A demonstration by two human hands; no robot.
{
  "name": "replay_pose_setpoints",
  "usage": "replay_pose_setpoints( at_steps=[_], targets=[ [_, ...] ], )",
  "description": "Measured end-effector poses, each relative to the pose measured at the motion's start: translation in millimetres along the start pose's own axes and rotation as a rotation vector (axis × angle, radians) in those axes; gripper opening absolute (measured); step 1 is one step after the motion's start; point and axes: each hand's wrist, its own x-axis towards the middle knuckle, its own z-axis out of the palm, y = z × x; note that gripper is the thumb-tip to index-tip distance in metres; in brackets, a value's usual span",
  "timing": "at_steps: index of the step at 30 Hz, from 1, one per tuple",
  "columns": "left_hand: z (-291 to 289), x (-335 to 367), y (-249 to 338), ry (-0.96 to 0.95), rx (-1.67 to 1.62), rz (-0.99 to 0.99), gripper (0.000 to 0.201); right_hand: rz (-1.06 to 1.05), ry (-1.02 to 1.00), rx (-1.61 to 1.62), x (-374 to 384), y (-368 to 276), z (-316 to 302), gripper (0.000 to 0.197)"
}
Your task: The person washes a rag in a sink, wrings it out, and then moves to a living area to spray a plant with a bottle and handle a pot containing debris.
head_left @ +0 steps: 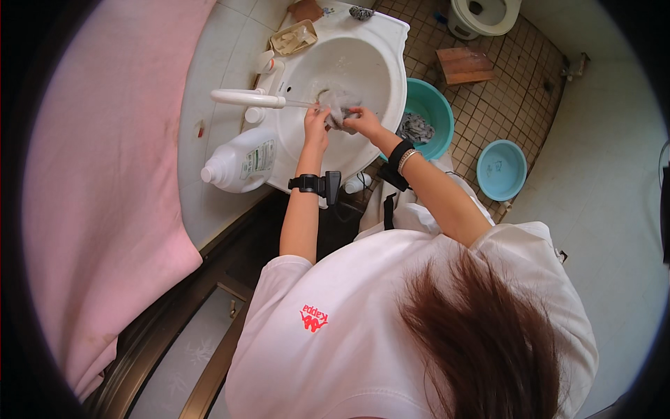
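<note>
Looking down past my own hair and white shirt (pixel 363 314) at the bottom of the frame, I follow both forearms up to the centre, where they meet over the sink (pixel 380 42). My left hand (pixel 317 122) and right hand (pixel 361 120) close on a wet grey cloth (pixel 340 105), fingers curled and pinched into it from either side, as if to wring or rub it. The cloth sits in the basin just under the tip of the long white tap (pixel 244 98), probably so the water can reach it. Each wrist carries a black band (pixel 307 184).

Left of the basin a white bottle (pixel 241 164) lies on its side along the sink's edge, near at hand. Above it, at the sink's top rim, a soap dish (pixel 293 38) rests.

Right of the sink, on the tiled floor (pixel 488 105), a teal tub (pixel 436 105) holds more grey cloth, close enough for a short reach. Farther right stands a smaller blue basin (pixel 501 170), and toward the top a wooden stool (pixel 465 65). A pink sheet (pixel 105 174) fills the left of the frame.
</note>
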Motion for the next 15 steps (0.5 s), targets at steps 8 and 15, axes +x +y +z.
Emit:
replay_pose_setpoints(
  at_steps=[8,15],
  targets=[
    [-18,0,-5,0.157,-0.225,-0.071,0.03,0.326,-0.349,0.074,-3,-18,2,0.043],
    [-33,13,-13,0.179,-0.155,-0.061,0.028,0.054,-0.164,0.212,-6,-7,12,0.038]
  ],
)
